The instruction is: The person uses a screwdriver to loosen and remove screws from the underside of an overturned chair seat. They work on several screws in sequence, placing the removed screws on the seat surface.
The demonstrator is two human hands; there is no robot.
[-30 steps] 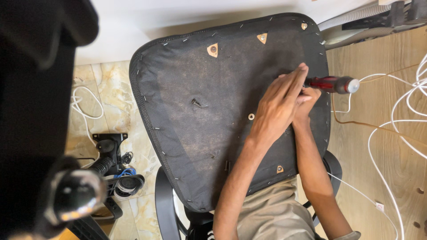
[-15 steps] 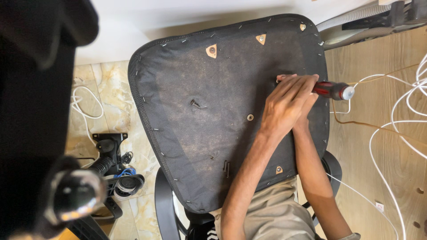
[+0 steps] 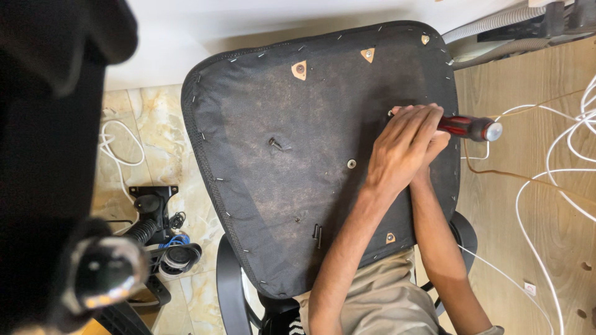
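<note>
Gripping with both hands at the right side of the work: left hand (image 3: 402, 147) on top, fingers curled down over the front of the tool; right hand (image 3: 434, 147) beneath it, mostly hidden, seemingly closed round the handle, though cannot tell the exact hold. Bearing on the broad black fabric-covered underside of an office chair seat (image 3: 298, 180), stapled round its edge and resting across the lap, above beige trousers (image 3: 379, 304). Looking outward: pale marbled floor tiles (image 3: 155, 118) to the left, light wooden boards (image 3: 528, 80) to the right, looping white cables (image 3: 546, 186) over them, and a grey corrugated hose (image 3: 490, 23) at the top. Noting on the tiles a black metal chair mechanism with its column (image 3: 152, 214), well apart from the seat. Holding the red-and-black screwdriver with a silver end cap (image 3: 470, 126) nearly flat, handle out past the seat's right edge, tip hidden under the left fingers. Spotting 2 tan triangular cut-outs with bolt heads (image 3: 299, 69) near the far edge, 1 small silver round insert (image 3: 351, 164) just beside the left wrist, 1 loose dark screw (image 3: 273, 143) mid-seat, and short black screws (image 3: 317, 232) nearer the body. Judging the step as driving a fastener at the seat's right side. Calling next for steady downward pressure, tip kept seated in the head, and the seat held from sliding on the lap.
</note>
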